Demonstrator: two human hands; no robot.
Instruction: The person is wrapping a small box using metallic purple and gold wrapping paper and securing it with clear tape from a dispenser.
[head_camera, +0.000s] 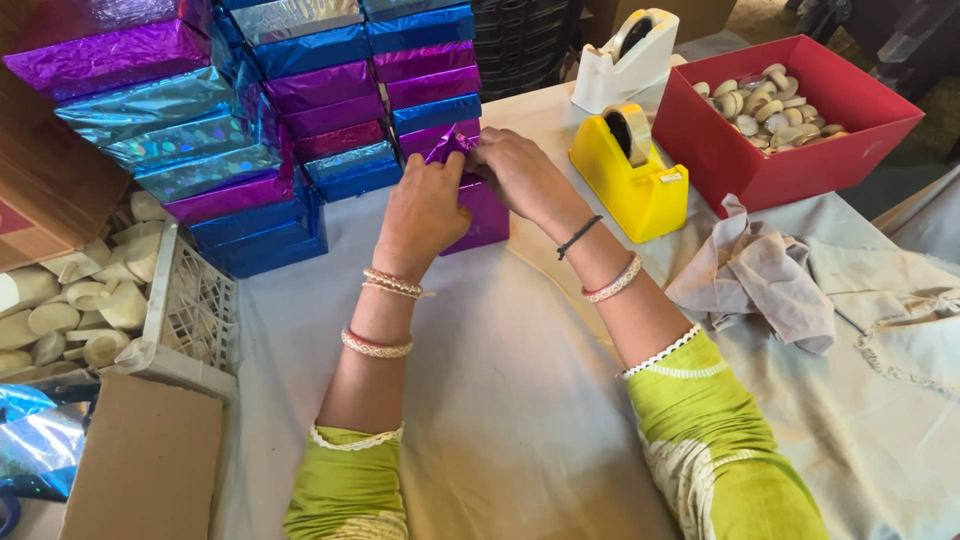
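While the desk (520, 400) is lying under its pale cloth, we are folding foil at a purple box (480, 205).

We are seeing shiny blue and purple wrapped boxes (260, 130) stacking up just behind it; the box is sitting upright straight ahead, between both hands. Our left hand (425, 210) is pressing its near face, our right hand (515, 170) is pinching the crinkled foil on top, equally close. A yellow tape dispenser (630, 170) is standing just right.

Purple foil-wrapped box (480, 205), seemingly half-folded
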